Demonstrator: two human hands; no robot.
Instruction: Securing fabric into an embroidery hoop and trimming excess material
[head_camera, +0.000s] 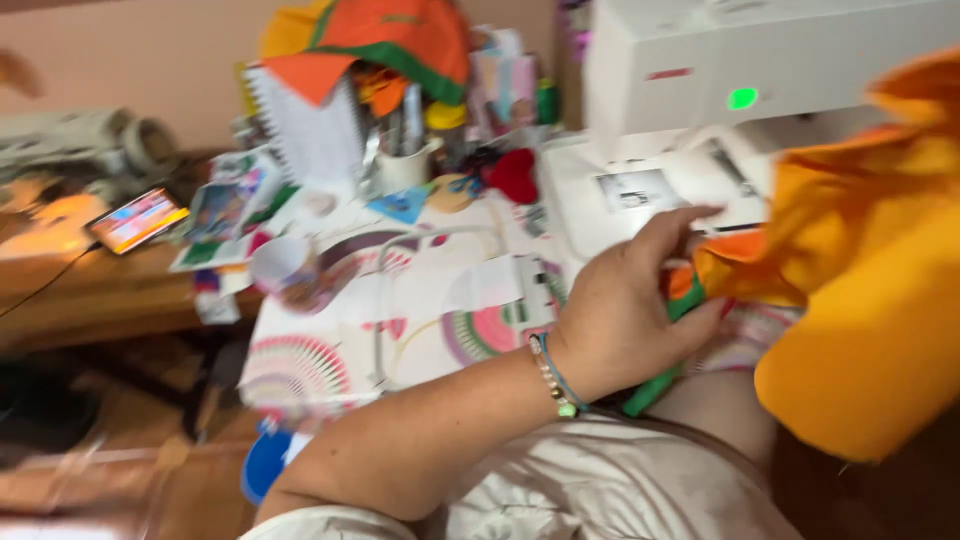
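Fingers (680, 225) of the left hand (625, 310) pinch orange fabric (870, 270) over a cluttered patterned tablecloth (400, 320); right hand unseen.

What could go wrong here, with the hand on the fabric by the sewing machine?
1. The left hand grips the orange fabric close to the sewing machine, whose green light glows; fingers may get near the needle area.
2. The loose fabric hangs off the table and might snag.
3. The cup sits near the table's edge, where it may tip.
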